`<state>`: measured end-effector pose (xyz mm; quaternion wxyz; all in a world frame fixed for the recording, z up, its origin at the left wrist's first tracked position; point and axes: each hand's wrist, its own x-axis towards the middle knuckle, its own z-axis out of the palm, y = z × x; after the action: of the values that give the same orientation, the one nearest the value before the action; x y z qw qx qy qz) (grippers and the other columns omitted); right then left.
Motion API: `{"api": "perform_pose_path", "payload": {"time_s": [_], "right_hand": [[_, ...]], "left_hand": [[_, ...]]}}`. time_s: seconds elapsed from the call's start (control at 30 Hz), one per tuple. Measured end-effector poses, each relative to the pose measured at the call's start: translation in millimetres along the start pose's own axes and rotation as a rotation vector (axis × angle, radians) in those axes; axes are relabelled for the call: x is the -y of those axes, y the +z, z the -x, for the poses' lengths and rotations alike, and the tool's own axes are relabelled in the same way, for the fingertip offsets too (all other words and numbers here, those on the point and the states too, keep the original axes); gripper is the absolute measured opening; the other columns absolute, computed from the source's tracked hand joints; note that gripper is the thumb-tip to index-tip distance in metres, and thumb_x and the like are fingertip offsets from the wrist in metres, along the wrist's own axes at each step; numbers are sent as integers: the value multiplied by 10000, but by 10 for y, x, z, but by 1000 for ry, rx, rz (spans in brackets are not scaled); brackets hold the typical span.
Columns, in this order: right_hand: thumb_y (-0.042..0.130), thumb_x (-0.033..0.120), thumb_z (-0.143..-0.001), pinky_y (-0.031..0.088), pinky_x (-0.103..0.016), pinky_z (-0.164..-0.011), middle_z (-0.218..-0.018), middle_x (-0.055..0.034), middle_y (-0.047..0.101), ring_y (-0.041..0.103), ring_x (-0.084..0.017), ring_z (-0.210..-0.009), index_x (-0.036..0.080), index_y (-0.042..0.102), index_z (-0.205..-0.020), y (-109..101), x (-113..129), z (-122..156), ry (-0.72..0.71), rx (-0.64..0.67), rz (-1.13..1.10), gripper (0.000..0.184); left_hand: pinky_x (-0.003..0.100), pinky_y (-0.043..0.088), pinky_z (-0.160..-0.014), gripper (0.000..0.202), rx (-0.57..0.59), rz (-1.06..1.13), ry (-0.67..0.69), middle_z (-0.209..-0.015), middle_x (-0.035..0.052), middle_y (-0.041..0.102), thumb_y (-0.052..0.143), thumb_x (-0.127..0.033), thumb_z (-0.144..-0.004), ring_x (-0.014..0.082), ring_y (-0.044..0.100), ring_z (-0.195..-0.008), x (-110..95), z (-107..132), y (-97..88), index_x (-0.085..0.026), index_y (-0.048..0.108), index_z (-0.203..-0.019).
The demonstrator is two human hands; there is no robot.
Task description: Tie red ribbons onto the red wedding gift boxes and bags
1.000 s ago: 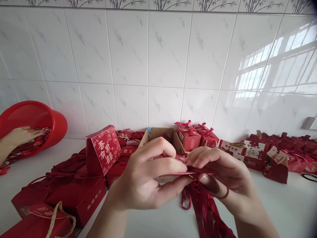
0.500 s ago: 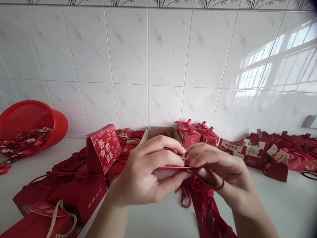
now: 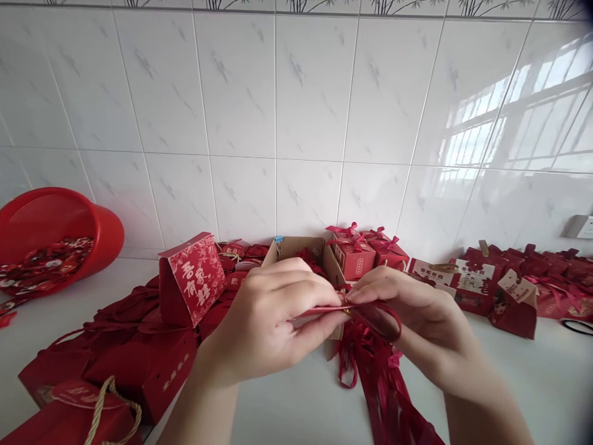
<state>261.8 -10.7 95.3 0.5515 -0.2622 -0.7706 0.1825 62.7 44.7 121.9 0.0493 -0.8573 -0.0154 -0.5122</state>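
Observation:
At the centre, my left hand (image 3: 273,321) pinches a thin red card piece (image 3: 319,309) between thumb and fingers, its edge turned toward me. My right hand (image 3: 417,309) meets it from the other side, fingertips closed on a dark red ribbon (image 3: 382,321) that curls in a loop below them. A small gold-coloured bit shows at the card's edge where the fingertips meet. The fingers hide most of the card. Below my hands, a bundle of dark red ribbons (image 3: 384,389) hangs down over the white table.
A red bucket (image 3: 109,232) lies tipped at left, with small wrapped packets inside. Red gift boxes (image 3: 157,371) crowd the left side, one upright with gold characters (image 3: 199,278). Behind my hands stand a cardboard box (image 3: 296,243) and bow-tied boxes (image 3: 354,256). More boxes (image 3: 514,303) line the right.
The ribbon loop has shifted left and its shape has changed. My right thumb has drawn back out of sight behind it. The card edge now looks thinner and flatter.

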Motion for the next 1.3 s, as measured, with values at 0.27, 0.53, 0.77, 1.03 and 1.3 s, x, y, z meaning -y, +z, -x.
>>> {"api": "perform_pose_path", "payload": {"time_s": [0.27,0.53,0.77,1.03,1.3], "right_hand": [[653,127,-825,559,-372,-852,-1064,-69,615,633,-215,-941,283,608,-1193,28,9,-10,42,75,70,403],[659,130,-829,555,-297,-766,-969,-51,655,637,-182,-895,231,626,-1055,74,-50,-43,10,-36,136,250],[600,80,-858,561,-291,-741,-946,-50,674,640,-173,-881,222,648,-1024,135,-87,-84,-163,-148,283,224],[534,8,-831,547,-269,-729,-926,-35,664,639,-160,-858,217,625,-995,159,-112,-79,-175,-207,398,281],[540,48,-829,519,-276,-705,-892,-45,648,621,-156,-813,186,626,-909,187,-149,-97,-160,-262,492,181]], "left_hand": [[251,570,-704,103,-1,-133,104,-724,-1,712,703,-89,-778,124,665,-714,23,-15,13,-173,645,-793],[260,594,-715,119,-17,-138,92,-778,15,744,713,-76,-751,140,705,-729,49,10,-4,-169,669,-810],[280,603,-841,140,-73,-147,29,-972,20,759,704,-88,-771,144,716,-890,15,-12,3,-203,677,-846],[300,574,-792,137,-30,-41,-30,-842,10,730,710,-86,-768,142,684,-803,110,-8,68,-190,646,-831],[186,556,-783,394,-72,107,-199,-819,-49,683,737,-90,-738,90,675,-810,232,23,142,-191,446,-983]]}}
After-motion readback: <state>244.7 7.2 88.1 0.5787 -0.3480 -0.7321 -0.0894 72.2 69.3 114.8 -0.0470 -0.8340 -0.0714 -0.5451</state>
